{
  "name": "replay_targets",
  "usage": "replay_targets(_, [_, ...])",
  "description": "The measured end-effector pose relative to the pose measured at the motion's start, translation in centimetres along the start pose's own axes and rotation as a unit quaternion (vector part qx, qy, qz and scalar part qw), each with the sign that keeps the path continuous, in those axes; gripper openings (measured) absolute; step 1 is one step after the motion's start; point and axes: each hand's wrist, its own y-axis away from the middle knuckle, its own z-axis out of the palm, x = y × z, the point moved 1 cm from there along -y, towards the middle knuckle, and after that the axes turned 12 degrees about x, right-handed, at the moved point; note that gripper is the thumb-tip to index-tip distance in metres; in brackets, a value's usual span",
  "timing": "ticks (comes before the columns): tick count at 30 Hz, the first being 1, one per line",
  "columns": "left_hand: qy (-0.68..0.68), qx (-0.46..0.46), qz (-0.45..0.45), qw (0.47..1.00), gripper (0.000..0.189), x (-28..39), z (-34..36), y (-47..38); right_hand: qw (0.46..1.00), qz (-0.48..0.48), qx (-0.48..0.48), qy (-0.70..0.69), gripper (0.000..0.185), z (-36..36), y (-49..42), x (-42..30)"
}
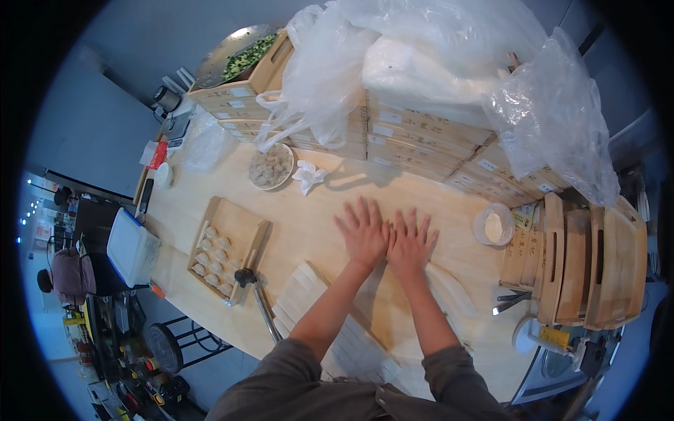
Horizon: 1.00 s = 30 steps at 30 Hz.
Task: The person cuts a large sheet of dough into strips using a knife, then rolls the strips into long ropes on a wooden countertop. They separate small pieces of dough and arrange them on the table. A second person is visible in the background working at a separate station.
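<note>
My left hand (pixel 366 234) and my right hand (pixel 409 244) lie side by side, palms down, with their fingers spread over the wooden tabletop (pixel 310 226). Their thumb sides touch or nearly touch. Whatever is under the palms is hidden. Beside my right forearm rests a long, pale strip of dough (pixel 452 289). Pale sheets cut into rectangles, apparently dough wrappers (pixel 305 300), lie in rows on a board partly covered by my left forearm. Left of them, a wooden tray (pixel 239 210) holds several folded dumplings (pixel 213 258).
At the back stand a bowl of greyish filling (pixel 271 167), crumpled tissue (pixel 309 176) and stacked wooden boxes (pixel 408 139) under plastic bags (pixel 437 68). A round tub of flour (pixel 494 224) and upright wooden trays (pixel 574 263) stand right. A black-tipped metal rod (pixel 263 305) crosses the front edge.
</note>
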Motion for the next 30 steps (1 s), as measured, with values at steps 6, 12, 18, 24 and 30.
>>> replay_targets(6, [0.031, -0.007, 0.027, 0.999, 0.061, -0.6, -1.6, 3.2, 1.000, -0.003, -0.029, -0.008, 0.046, -1.4, 2.2, -0.5])
replay_targets(12, [0.024, 0.007, 0.007, 1.000, 0.063, -0.9, -2.2, 5.4, 0.998, -0.041, -0.021, -0.031, 0.046, -1.9, 3.8, -0.8])
replay_targets(18, [0.040, 0.002, -0.007, 0.999, 0.070, -0.5, -0.6, -0.2, 1.000, -0.020, -0.013, 0.001, 0.060, -0.8, 0.1, 2.5])
replay_targets(24, [0.007, -0.018, 0.083, 0.996, 0.073, -3.6, -3.4, 6.4, 0.992, -0.079, -0.099, 0.029, 0.068, -7.7, 7.6, 11.1])
replay_targets(30, [0.014, -0.013, 0.028, 0.999, 0.074, -2.5, 0.2, -1.0, 0.990, -0.098, -0.100, -0.030, 0.068, -6.2, 1.6, 15.1])
